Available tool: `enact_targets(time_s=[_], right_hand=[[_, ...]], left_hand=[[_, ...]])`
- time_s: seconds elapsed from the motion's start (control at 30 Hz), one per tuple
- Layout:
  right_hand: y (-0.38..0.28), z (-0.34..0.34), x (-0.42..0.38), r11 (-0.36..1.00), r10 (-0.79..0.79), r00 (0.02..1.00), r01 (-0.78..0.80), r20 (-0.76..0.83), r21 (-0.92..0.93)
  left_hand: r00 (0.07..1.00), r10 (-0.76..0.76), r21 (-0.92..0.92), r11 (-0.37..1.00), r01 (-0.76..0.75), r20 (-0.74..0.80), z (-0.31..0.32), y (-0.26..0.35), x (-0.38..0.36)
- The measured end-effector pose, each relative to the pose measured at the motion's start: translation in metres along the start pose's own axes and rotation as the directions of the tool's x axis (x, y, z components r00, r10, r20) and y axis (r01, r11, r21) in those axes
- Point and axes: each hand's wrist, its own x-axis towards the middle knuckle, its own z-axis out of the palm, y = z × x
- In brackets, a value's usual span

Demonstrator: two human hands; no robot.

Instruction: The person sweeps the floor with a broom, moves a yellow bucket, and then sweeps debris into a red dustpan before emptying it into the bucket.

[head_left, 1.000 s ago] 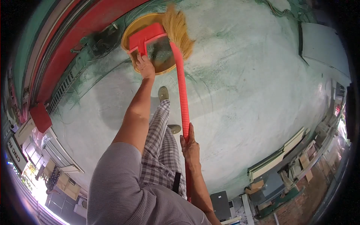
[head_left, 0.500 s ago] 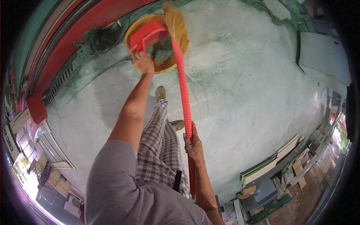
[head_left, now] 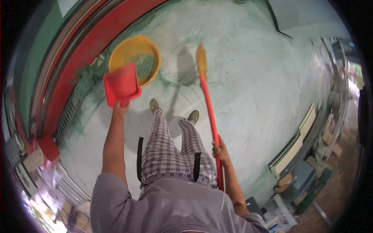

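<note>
My left hand (head_left: 122,106) grips the short handle of a red dustpan (head_left: 121,82), its fingers partly hidden beneath the pan. The dustpan is held up, its front edge overlapping the near rim of a round yellow tub (head_left: 156,62) on the floor; greenish-grey matter shows inside the tub. My right hand (head_left: 221,151) is wrapped round the red ribbed handle of a broom (head_left: 210,105). The broom's straw head points away from me, to the right of the tub, and casts a shadow on the floor beside it.
The worn green-grey concrete floor (head_left: 248,97) spreads around my feet. A red machine base (head_left: 77,66) runs along the left. Flat boards (head_left: 295,139) and scrap pieces lie at the lower right. A grey cabinet-like block (head_left: 311,17) stands at the upper right.
The dustpan has come back from over the tub towards me and to the left. The broom has swung right, away from the tub. My feet are now side by side.
</note>
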Motion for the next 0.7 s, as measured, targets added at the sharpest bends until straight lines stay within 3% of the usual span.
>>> enact_targets(time_s=[0.03, 0.07, 0.13, 0.2, 0.23, 0.27, 0.3, 0.33, 0.37, 0.4, 0.47, 0.5, 0.53, 0.57, 0.6, 0.63, 0.67, 0.7], right_hand=[[0.011, -0.017, -0.008, 0.999, 0.042, 0.998, -0.040, -0.043, 0.028], [0.022, -0.040, -0.013, 0.995, 0.081, 0.994, -0.077, -0.078, 0.056], [0.079, -0.094, -0.011, 0.982, 0.120, 0.981, -0.094, -0.154, 0.166], [0.111, -0.138, -0.018, 0.954, 0.189, 0.950, -0.117, -0.250, 0.276], [0.125, -0.157, -0.026, 0.916, 0.240, 0.944, -0.143, -0.226, 0.375], [0.139, -0.160, -0.036, 0.869, 0.289, 0.936, -0.169, -0.200, 0.465], [0.157, -0.177, -0.039, 0.853, 0.327, 0.938, -0.241, -0.114, 0.464], [0.178, -0.195, -0.038, 0.836, 0.362, 0.932, -0.311, -0.028, 0.453], [0.202, -0.213, -0.029, 0.870, 0.311, 0.944, -0.237, -0.107, 0.432], [0.223, -0.228, -0.014, 0.711, 0.448, 0.892, -0.316, -0.057, 0.628], [0.258, -0.252, 0.014, 0.767, 0.172, 0.985, -0.124, -0.016, 0.630], [0.260, -0.262, 0.030, 0.458, 0.334, 0.908, -0.391, 0.253, 0.798], [0.261, -0.276, 0.052, 0.078, 0.371, 0.756, -0.604, 0.539, 0.793], [0.316, -0.278, 0.079, 0.461, 0.131, 0.983, -0.174, 0.128, 0.870], [0.301, -0.270, 0.078, 0.460, 0.108, 0.984, -0.173, 0.139, 0.871], [0.272, -0.258, 0.065, 0.478, -0.242, 0.963, 0.009, 0.121, 0.879], [0.248, -0.247, 0.058, 0.428, -0.562, 0.822, 0.188, 0.097, 0.884], [0.233, -0.240, 0.064, 0.449, -0.473, 0.869, 0.098, 0.143, 0.888]], left_hand=[[0.998, -0.030, -0.064, 0.998, 0.025, -0.063, -0.014, 0.000, -0.013], [0.994, 0.085, 0.031, 0.996, -0.083, -0.071, -0.014, -0.012, -0.048], [0.991, 0.082, -0.040, 0.996, -0.078, 0.105, -0.041, -0.027, -0.072], [0.994, 0.091, -0.056, 0.995, -0.088, 0.058, -0.037, -0.051, -0.126], [0.993, 0.097, -0.031, 0.995, -0.095, 0.068, -0.045, -0.055, -0.134], [0.998, 0.047, -0.155, 0.987, -0.040, 0.040, -0.063, -0.048, -0.127], [1.000, -0.001, -0.277, 0.961, 0.007, 0.022, -0.071, -0.050, -0.128], [0.999, 0.006, -0.260, 0.966, 0.003, 0.032, -0.076, -0.053, -0.137], [0.999, 0.013, -0.314, 0.949, 0.004, 0.051, -0.081, -0.060, -0.145], [0.997, 0.019, -0.377, 0.926, 0.009, 0.069, -0.089, -0.066, -0.152], [0.995, 0.001, -0.434, 0.900, 0.041, 0.097, -0.112, -0.070, -0.152], [0.992, -0.025, -0.486, 0.870, 0.081, 0.121, -0.121, -0.065, -0.156], [0.990, -0.008, -0.490, 0.868, 0.076, 0.138, -0.123, -0.067, -0.170], [0.993, 0.051, -0.459, 0.888, 0.004, 0.107, -0.122, -0.076, -0.188], [0.991, 0.113, -0.423, 0.903, -0.072, 0.074, -0.129, -0.078, -0.203], [0.861, 0.368, 0.258, 0.846, -0.467, 0.352, -0.170, -0.071, -0.175], [0.662, 0.312, 0.633, 0.203, -0.747, 0.682, -0.210, -0.064, -0.149], [0.676, 0.319, 0.692, 0.079, -0.718, 0.664, -0.219, -0.066, -0.157]])
